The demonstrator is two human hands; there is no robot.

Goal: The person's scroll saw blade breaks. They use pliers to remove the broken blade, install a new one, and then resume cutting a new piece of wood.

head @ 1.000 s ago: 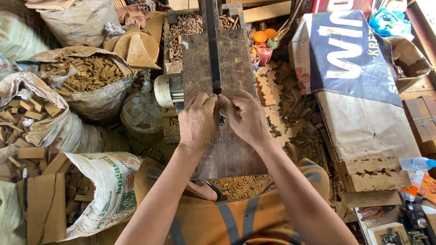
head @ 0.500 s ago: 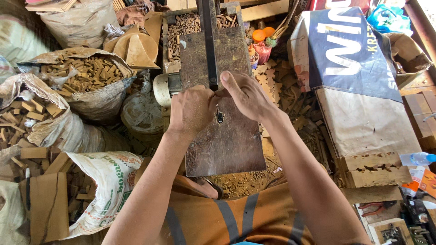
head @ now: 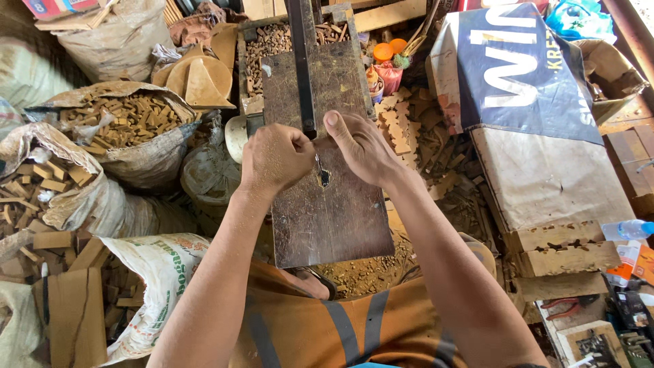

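My left hand [head: 276, 160] and my right hand [head: 361, 146] meet over a dark, worn wooden saw table [head: 327, 225]. Both pinch a small wooden piece [head: 323, 144] between their fingertips; it is mostly hidden by the fingers. A thin saw blade [head: 320, 172] stands in a slot in the table just below the fingertips. The dark saw arm [head: 302, 61] runs away from me above the table. My right thumb points up. Sawdust clings to both hands.
Open sacks of small cut wood blocks [head: 122, 119] stand at the left, with another white sack [head: 153, 272] near my left knee. Carved wooden offcuts [head: 409, 136] are piled to the right of the table. A tarp-covered stack [head: 531, 102] and wooden boxes [head: 558, 252] lie further right.
Both hands have shifted a little farther from me along the saw table. The right hand has turned so its thumb sticks up.
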